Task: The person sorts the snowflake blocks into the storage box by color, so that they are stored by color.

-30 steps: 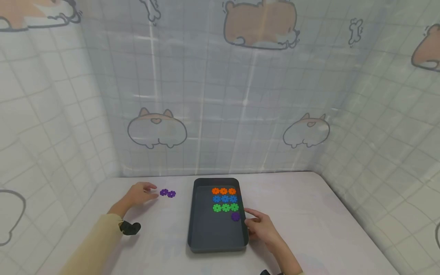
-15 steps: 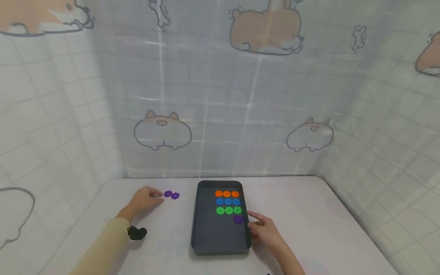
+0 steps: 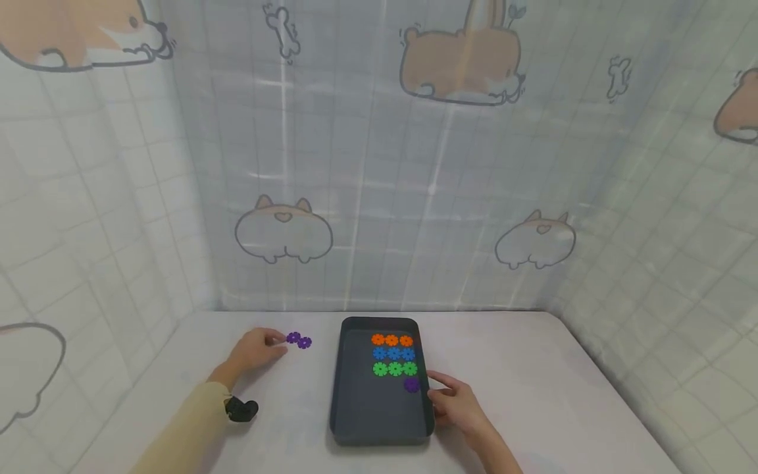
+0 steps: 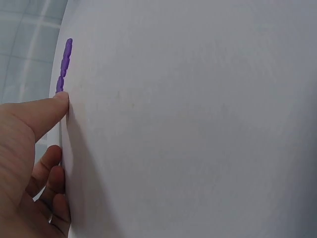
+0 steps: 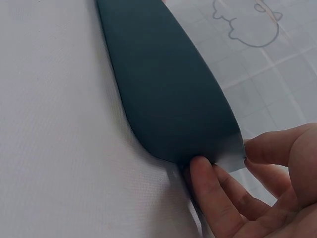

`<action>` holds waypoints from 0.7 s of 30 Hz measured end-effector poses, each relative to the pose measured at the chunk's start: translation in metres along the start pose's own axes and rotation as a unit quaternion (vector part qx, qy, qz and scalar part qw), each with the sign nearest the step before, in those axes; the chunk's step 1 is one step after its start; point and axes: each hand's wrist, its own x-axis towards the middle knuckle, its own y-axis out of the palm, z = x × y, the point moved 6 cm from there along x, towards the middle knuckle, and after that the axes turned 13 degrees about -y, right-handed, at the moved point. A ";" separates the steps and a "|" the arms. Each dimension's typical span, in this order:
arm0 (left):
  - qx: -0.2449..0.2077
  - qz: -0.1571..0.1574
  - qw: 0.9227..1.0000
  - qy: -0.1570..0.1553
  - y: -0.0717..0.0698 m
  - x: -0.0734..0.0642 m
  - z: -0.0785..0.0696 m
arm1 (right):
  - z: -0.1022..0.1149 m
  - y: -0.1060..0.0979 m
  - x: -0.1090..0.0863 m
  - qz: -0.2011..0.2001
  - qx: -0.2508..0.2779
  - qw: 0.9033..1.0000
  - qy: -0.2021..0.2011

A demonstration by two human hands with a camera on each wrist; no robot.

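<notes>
On the table, left of the tray, lie two purple snowflake building discs (image 3: 299, 340), their edges touching. My left hand (image 3: 253, 350) is right beside the left disc, fingers bent towards it. In the left wrist view the thumb tip overlaps the end of the purple discs (image 4: 66, 59); whether it presses on them I cannot tell. My right hand (image 3: 462, 405) holds the right rim of a dark grey baking tray (image 3: 361, 428), with fingers on both sides of the wall. Inside the tray are rows of orange (image 3: 391, 340), blue (image 3: 393, 354) and green discs (image 3: 395, 369), plus one purple disc (image 3: 411, 384).
The table (image 3: 509, 368) has a white cover. Behind it and along both sides hang tiled-pattern curtains (image 3: 379, 263) with cartoon dogs. A black strap piece (image 3: 241, 409) is on my left wrist.
My left hand has moved slightly closer to the left purple disc. The right hand stays at the tray's rim. The whole head view has shifted a little.
</notes>
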 end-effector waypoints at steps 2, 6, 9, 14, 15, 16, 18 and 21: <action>0.004 0.002 1.000 0.004 0.004 0.001 -0.001 | -0.001 -0.001 -0.001 -0.003 -0.004 1.000 0.009; 0.019 0.001 1.000 0.018 0.009 0.004 -0.006 | -0.001 -0.002 -0.002 -0.007 -0.007 1.000 0.012; 0.032 -0.005 0.999 0.026 0.010 0.004 -0.013 | -0.002 -0.002 -0.002 -0.007 0.002 1.000 0.010; 0.025 -0.014 0.999 0.028 0.009 0.004 -0.021 | -0.002 -0.001 -0.002 -0.007 0.006 1.000 0.012; 0.023 -0.016 0.999 0.028 0.008 0.005 -0.022 | -0.001 0.000 -0.002 -0.008 0.005 1.000 0.013; 0.021 -0.018 0.999 0.026 0.009 0.006 -0.023 | -0.001 0.000 -0.002 -0.008 0.002 1.000 0.014; 0.025 -0.018 0.999 0.019 0.011 0.010 -0.021 | 0.000 0.001 -0.002 -0.008 0.000 1.000 0.014; 0.032 -0.013 0.999 0.021 0.015 0.015 -0.021 | 0.001 0.001 -0.001 -0.007 -0.001 1.000 0.014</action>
